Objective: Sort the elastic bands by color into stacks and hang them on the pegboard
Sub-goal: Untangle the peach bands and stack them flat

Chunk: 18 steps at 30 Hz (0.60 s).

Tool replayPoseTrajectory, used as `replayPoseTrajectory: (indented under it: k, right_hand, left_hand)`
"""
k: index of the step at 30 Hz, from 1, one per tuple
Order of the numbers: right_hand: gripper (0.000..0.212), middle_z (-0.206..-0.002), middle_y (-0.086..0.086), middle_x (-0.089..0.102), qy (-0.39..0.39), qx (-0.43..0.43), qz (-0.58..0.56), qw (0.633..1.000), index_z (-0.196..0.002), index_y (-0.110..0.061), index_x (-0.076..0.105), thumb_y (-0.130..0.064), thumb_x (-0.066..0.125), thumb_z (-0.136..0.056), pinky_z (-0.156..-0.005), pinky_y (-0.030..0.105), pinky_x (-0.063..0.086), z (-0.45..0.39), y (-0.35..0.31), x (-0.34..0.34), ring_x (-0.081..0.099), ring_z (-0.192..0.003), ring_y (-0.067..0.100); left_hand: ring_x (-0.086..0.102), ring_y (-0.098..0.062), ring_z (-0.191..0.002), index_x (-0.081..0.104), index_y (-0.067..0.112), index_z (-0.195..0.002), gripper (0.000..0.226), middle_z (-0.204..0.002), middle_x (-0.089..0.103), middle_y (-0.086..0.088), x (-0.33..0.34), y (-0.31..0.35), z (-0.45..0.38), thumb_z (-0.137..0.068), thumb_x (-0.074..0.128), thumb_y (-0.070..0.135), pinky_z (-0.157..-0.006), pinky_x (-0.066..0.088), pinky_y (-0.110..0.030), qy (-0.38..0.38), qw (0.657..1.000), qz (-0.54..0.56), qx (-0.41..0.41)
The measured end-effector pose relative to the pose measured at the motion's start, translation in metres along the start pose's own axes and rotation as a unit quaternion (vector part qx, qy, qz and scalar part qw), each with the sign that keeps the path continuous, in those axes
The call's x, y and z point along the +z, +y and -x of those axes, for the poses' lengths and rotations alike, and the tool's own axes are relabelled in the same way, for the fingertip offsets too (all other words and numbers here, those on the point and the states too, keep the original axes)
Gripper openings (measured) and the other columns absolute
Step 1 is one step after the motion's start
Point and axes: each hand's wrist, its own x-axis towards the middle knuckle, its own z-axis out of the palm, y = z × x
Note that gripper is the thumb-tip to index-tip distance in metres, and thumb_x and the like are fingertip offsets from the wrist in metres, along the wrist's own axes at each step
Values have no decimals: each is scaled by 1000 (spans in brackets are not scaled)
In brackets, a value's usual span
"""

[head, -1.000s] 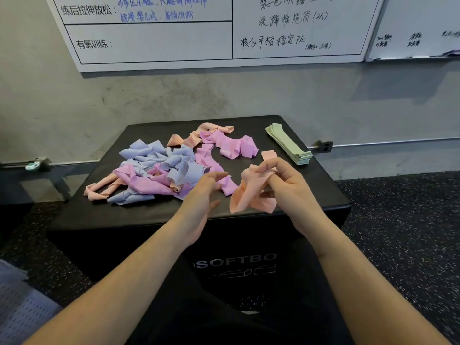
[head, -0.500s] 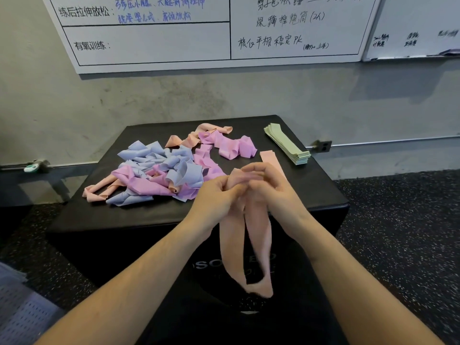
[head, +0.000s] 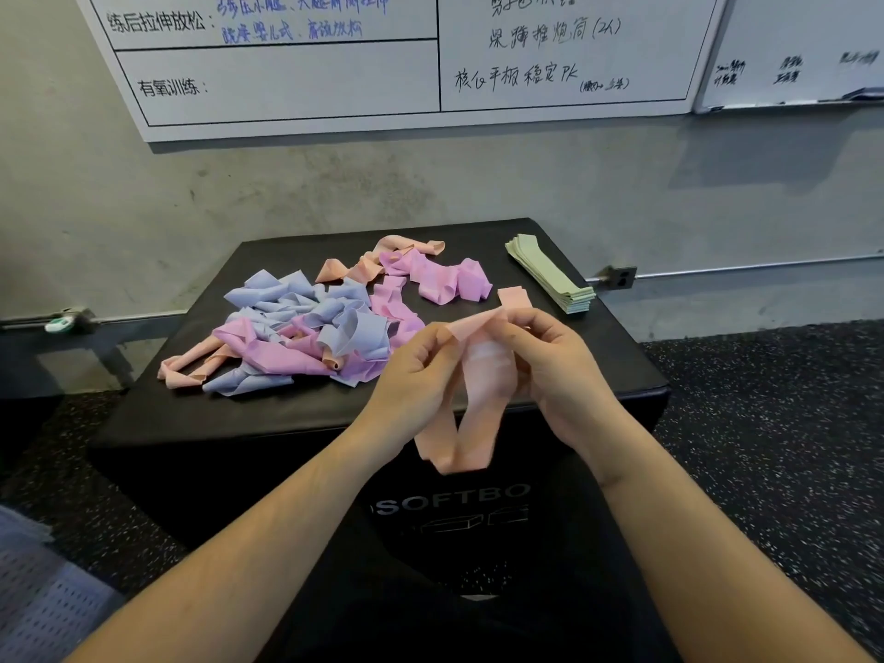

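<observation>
Left hand point(head: 421, 375): raised over the near edge of the tabletop point(head: 598, 356), forearm entering from the lower left, fingers curled and pinching the upper left edge of a peach elastic band point(head: 478, 404).

Right hand point(head: 555, 366): close beside the left, forearm entering from the lower right, thumb and fingers curled round the same band's upper right side. The band's top is stretched between the two hands; its loop hangs down in front of the box's near face, lower end folded over.

Mixed band pile point(head: 306, 337): blue, pink and peach bands tangled together on the left and middle of the tabletop; single bands cannot be counted. Further pink and peach bands lie toward the far middle.

Green band stack point(head: 550, 279): flat, at the far right corner, its end reaching the right edge.

Peach strip point(head: 514, 296): flat, just beyond the right hand; its near end is hidden by the fingers.

Box lettering: partly covered by a dark garment in the foreground.

Perforated panel point(head: 43, 605): lower left corner, cut off by the frame.

Whiteboards point(head: 287, 79): on the wall, cut off at the top.

Open room: bare black surface along the near left edge and in the near right corner.
</observation>
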Motion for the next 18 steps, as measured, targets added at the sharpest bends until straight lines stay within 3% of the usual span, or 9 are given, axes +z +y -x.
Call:
replayPoseTrajectory:
  k: [3,5,7,9,12,14,16,18]
  right_hand:
    - [13,-93,5,71,-14,33,-41,999,-93,-20,67,-31,75,-89,-68,35,48,-3,-2,0,64,-85,21]
    - [11,-92,4,69,-30,42,-55,997,-85,-24,66,-29,75,-90,-71,37,47,-4,-2,1,60,-84,22]
    - [13,-91,4,67,-45,43,-73,995,-80,-25,66,-26,74,-91,-76,39,45,-5,-1,3,58,-86,22]
    - [15,-85,3,65,-47,32,-83,995,-78,-24,67,-22,73,-91,-75,36,43,-5,-3,6,57,-82,19]
    - [11,-69,-3,55,-5,-8,-33,999,-81,-19,68,-18,76,-88,-60,21,41,-4,-7,11,51,-64,9]
    - [11,-64,-3,52,12,-22,-33,999,-83,-15,66,-14,76,-88,-48,17,40,-6,-10,12,51,-54,6]
    - [11,-70,6,51,11,-22,-47,999,-87,-12,65,-13,76,-89,-45,18,41,-6,-12,13,53,-57,11]
    - [11,-78,11,50,12,-24,-46,999,-90,-12,65,-14,75,-89,-48,20,42,-7,-13,15,53,-63,17]
  left_hand:
    - [66,-6,-101,68,20,-113,25,-108,72,3,2,1,0,-109,44,16,-86,55,-19,16,998,66,-16]
    - [66,-3,-106,70,27,-114,26,-109,74,13,2,0,-2,-108,46,18,-89,53,-19,29,998,49,-15]
    - [67,4,-101,70,40,-108,28,-102,74,23,3,2,-1,-108,47,23,-86,54,-17,26,999,38,-20]
    - [68,4,-94,68,41,-107,30,-99,75,23,4,0,-1,-108,45,23,-78,54,-16,19,998,47,-36]
    - [69,-14,-106,70,38,-116,31,-112,76,6,9,1,1,-109,42,29,-93,56,-39,11,996,69,-54]
    - [67,-25,-116,70,33,-121,35,-119,74,-4,13,5,2,-108,39,39,-104,49,-54,-3,992,112,-61]
    - [65,-31,-121,68,28,-125,45,-122,73,-10,15,6,1,-108,31,48,-106,46,-56,-20,985,152,-74]
    - [63,-33,-124,62,29,-132,47,-126,71,-8,16,4,0,-104,37,57,-104,46,-55,-46,983,160,-73]
